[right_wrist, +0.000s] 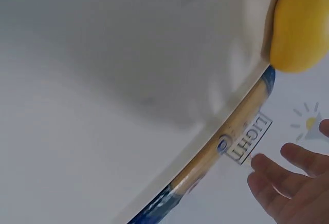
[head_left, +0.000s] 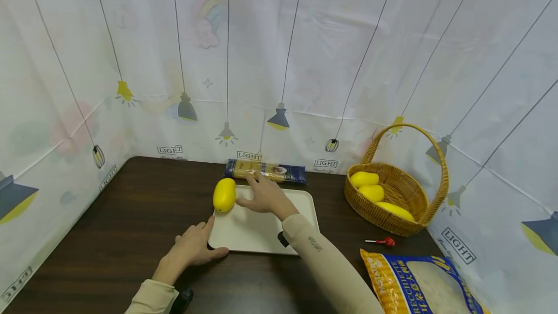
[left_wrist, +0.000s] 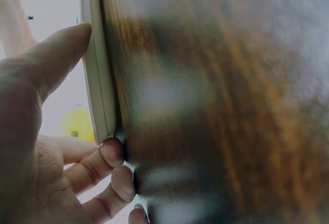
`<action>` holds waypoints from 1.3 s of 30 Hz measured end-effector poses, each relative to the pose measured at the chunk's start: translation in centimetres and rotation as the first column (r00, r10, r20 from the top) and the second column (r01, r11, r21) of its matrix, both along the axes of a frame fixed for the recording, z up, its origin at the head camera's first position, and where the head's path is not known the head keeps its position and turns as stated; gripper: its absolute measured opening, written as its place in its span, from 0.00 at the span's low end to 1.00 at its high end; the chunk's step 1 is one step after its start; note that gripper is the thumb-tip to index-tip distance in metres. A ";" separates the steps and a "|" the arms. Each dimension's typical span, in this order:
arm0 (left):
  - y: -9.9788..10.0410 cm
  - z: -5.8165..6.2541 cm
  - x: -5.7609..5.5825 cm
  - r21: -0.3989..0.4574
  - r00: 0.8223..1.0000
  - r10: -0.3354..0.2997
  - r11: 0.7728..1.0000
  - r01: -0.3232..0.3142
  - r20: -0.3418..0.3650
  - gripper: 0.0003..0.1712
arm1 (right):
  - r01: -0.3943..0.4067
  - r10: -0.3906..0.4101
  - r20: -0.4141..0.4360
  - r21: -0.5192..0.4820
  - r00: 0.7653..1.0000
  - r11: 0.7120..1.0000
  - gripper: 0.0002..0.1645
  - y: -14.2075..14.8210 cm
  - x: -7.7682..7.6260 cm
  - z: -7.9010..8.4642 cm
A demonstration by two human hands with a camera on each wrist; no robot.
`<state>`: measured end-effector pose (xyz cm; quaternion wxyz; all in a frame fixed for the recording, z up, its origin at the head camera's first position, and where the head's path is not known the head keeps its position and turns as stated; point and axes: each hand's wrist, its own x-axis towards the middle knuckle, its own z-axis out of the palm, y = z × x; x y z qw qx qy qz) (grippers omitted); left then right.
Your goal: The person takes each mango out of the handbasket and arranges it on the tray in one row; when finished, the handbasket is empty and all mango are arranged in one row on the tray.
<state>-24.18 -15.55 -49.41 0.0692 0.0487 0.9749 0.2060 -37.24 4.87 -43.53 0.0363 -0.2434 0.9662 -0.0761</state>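
Yellow fruit (head_left: 224, 195) lies just left of the right hand (head_left: 267, 197)

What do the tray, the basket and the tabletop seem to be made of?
Tray: probably hard plastic or melamine, smooth and off-white, with a raised, moulded-looking rim.
Basket: wicker or a plastic imitation, slightly glossy; woven strands show in its wall and handle.
Tabletop: wood or wood-look laminate, dark brown with a soft sheen; grain streaks show, but not whether they are printed.
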 end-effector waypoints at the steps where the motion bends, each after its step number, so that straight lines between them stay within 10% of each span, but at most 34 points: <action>1: 0.0 0.0 0.0 0.003 1.000 0.001 1.000 -0.001 0.002 0.64 | 0.011 -0.011 -0.001 -0.005 1.000 1.000 0.53 0.4 -0.2 0.1; 39: 0.1 0.0 0.2 0.008 1.000 -0.003 1.000 0.003 0.005 0.64 | 0.315 -0.318 -0.101 -0.040 0.943 0.948 0.58 20.5 -3.9 3.2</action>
